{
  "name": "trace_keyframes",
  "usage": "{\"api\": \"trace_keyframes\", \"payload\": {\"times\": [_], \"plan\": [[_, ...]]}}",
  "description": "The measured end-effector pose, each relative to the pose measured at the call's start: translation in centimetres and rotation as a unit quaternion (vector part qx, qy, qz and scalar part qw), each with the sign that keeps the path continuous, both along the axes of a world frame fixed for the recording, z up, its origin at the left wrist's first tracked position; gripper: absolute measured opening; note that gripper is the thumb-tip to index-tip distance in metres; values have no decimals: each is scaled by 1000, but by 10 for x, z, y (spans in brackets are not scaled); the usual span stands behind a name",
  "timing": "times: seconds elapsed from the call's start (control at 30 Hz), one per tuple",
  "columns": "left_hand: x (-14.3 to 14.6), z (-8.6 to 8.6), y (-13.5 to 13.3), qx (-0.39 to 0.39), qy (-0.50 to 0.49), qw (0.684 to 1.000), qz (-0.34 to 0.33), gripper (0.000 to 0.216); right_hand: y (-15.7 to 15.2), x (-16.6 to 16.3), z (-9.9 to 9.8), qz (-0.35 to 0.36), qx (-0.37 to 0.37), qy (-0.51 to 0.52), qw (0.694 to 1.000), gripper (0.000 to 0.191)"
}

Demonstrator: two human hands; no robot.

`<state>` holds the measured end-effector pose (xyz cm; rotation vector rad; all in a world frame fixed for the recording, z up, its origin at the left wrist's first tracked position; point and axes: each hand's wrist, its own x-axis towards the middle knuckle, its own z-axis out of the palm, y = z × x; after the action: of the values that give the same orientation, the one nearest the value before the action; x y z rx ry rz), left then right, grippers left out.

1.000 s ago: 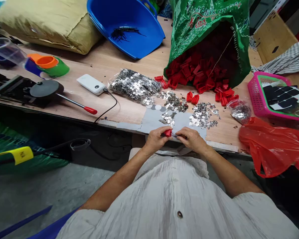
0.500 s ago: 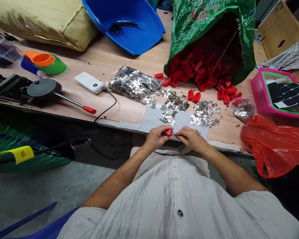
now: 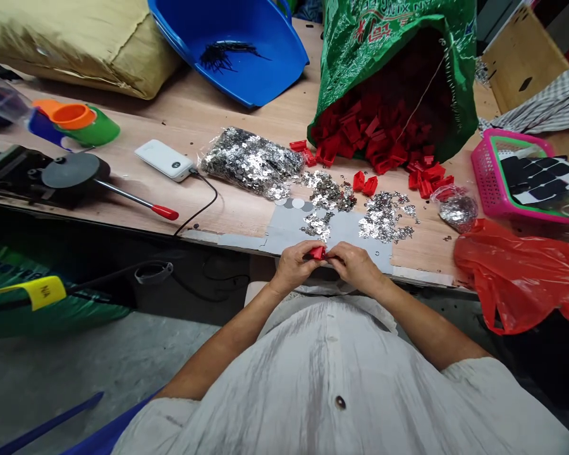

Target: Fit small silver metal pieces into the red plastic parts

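Note:
At the table's front edge, my left hand [image 3: 298,265] is closed around a small red plastic piece [image 3: 317,253]. Against the right side of that piece, my right hand [image 3: 356,265] pinches a thin metal rod, seen half a second ago but now mostly hidden by the fingers. Just beyond the hands, a small pile of silver metal parts [image 3: 317,226] lies on a grey sheet [image 3: 284,230]. A larger pile of the same parts [image 3: 383,218] spreads to the right. Two loose red pieces [image 3: 365,183] lie behind the piles.
A green sack [image 3: 334,82] spills red pieces at the back. Left of it are a clear bag of metal parts [image 3: 251,161], a blue scoop-shaped basin [image 3: 265,76], a power bank [image 3: 165,160] and a red-tipped lever [image 3: 164,212]. A pink basket [image 3: 486,177] and red bag [image 3: 521,265] stand right.
My right hand has moved in to the left, so its fingertips now meet the red piece and cover the rod. The whole view has shifted slightly.

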<state>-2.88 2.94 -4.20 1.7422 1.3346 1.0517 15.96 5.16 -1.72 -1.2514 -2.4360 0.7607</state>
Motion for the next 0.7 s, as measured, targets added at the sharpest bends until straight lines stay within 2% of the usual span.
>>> {"api": "trace_keyframes", "payload": {"times": [0.23, 0.43, 0.7], "plan": [[-1, 3, 1, -8, 5, 1000, -5, 25, 2, 14, -1, 9, -2, 45, 999, 13], [-1, 3, 1, -4, 2, 1000, -8, 26, 1, 13, -4, 19, 6, 33, 999, 15], [-1, 5, 2, -28, -7, 1000, -9, 25, 0, 9, 4, 5, -13, -6, 1000, 16]]}}
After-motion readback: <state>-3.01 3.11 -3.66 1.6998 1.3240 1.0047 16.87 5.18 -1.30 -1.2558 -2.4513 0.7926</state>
